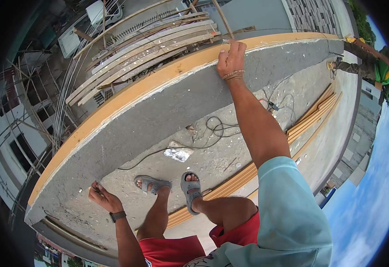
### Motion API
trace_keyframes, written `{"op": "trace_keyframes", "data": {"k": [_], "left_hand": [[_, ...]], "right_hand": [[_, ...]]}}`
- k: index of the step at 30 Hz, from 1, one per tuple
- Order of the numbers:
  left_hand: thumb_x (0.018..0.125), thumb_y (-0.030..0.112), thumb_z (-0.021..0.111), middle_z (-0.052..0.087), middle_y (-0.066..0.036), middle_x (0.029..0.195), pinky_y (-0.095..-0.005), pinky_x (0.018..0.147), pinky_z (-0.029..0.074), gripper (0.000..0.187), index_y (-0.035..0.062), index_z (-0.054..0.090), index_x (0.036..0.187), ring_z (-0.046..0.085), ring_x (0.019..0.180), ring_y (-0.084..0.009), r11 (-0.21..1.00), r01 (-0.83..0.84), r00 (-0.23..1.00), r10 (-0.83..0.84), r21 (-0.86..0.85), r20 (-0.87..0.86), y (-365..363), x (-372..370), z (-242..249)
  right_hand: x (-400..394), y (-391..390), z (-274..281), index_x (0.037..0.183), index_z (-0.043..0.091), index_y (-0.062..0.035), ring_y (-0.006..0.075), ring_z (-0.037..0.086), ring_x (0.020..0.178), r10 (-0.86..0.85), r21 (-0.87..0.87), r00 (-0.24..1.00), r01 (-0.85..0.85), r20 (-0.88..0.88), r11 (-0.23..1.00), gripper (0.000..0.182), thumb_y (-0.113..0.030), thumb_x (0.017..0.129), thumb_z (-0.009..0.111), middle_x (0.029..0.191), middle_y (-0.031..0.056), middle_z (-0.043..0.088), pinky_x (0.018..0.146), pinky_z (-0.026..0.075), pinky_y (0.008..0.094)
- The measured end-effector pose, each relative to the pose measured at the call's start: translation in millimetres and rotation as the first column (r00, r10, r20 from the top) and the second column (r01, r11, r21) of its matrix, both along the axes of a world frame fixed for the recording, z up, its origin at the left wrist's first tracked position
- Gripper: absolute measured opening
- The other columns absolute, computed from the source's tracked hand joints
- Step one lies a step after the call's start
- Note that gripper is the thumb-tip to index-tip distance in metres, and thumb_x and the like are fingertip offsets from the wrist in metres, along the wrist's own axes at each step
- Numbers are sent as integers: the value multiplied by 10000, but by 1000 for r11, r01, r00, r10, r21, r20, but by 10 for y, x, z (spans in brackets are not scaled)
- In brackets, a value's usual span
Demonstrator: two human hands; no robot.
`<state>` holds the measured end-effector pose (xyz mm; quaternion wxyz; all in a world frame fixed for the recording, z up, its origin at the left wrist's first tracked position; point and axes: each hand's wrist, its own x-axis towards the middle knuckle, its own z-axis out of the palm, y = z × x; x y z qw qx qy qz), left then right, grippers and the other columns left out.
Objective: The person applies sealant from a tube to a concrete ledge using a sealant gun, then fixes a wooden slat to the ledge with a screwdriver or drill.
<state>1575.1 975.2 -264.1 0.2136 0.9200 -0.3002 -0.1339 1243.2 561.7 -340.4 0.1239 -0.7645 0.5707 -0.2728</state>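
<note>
My left hand [105, 200], with a watch on its wrist, is low on the left, near the grey concrete wall [154, 111]. Its fingers are curled round something small and dark that I cannot make out. Farther along the wall, my right hand [232, 61] reaches to the orange-yellow wooden strip [176, 67] that runs along the wall's top. Its fingers are bent together at the strip's edge, and a small pale bit shows at the fingertips. What they pinch, if anything, is too small to name. Rough whitish material lines the joint between strip and wall.
A black cable [181, 148] winds over the rough floor past a whitish slab [178, 151]. Long yellowish wooden strips [230, 180] lie behind my feet. Beyond the wall are stacked planks [159, 42] and scaffolding [34, 89]. Another person [372, 60] stands at the wall's far end.
</note>
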Motion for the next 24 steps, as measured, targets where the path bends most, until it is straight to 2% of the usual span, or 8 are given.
{"op": "trace_keyframes", "data": {"k": [7,10,13,18,20,21,23,24], "left_hand": [[937,142,413,439,-143,1047,-340,820,370,230,11,475,1115,438,956,-239,997,68,991,-62,43,-115,-286,-796,-41],[937,137,406,443,-142,1064,-337,815,374,239,13,474,1130,440,963,-241,999,15,993,-20,-38,-120,-654,-951,-108],[930,116,410,445,-138,1084,-330,815,381,244,19,473,1146,442,968,-237,1000,-7,997,5,-30,-77,-998,-1133,-64],[928,110,414,441,-149,1078,-344,827,391,261,18,469,1166,466,979,-240,990,-66,998,67,-125,6,-1606,-1519,-260],[923,126,424,481,-130,1056,-324,806,383,255,34,487,1153,447,978,-244,959,-184,983,184,-216,-24,-1854,-1699,-421],[923,126,424,481,-130,1056,-324,806,383,255,34,487,1153,447,978,-244,964,-182,983,180,-193,-26,-1955,-1780,-460],[917,195,460,429,-154,1060,-334,830,400,284,73,484,1172,505,944,-287,971,-211,959,228,-116,167,-2216,-1912,-558],[917,195,460,429,-154,1060,-334,830,400,284,73,484,1172,505,944,-287,972,-212,959,227,-103,171,-2301,-1941,-620]], "right_hand": [[10,-3,-1,1089,438,18,391,480,880,17,-1,999,-17,42,1000,405,-152,727,504,1001,216,395,737,430,453],[7,4,40,1088,436,13,389,483,878,25,59,997,-30,72,998,410,-161,724,508,1008,212,394,728,430,456],[-2,22,96,1091,433,13,388,478,883,14,171,993,-33,114,985,414,-170,727,505,1005,209,393,735,425,457],[-83,-26,177,1106,425,11,396,448,920,43,205,977,-86,207,975,423,-144,719,500,1016,221,378,779,402,458],[-214,-84,226,1083,455,15,303,508,803,69,255,897,-198,437,947,340,-87,758,474,905,175,452,699,436,392],[-369,-129,231,1083,455,15,303,508,803,56,278,900,-192,432,941,340,-87,758,474,905,175,452,699,436,392],[-724,-313,318,1039,492,22,168,505,633,-192,555,618,-472,763,685,249,-46,804,447,735,86,502,579,434,295],[-920,-418,495,1024,533,17,76,446,529,-295,570,536,-471,791,673,232,-69,840,421,630,13,501,488,387,225]]}}
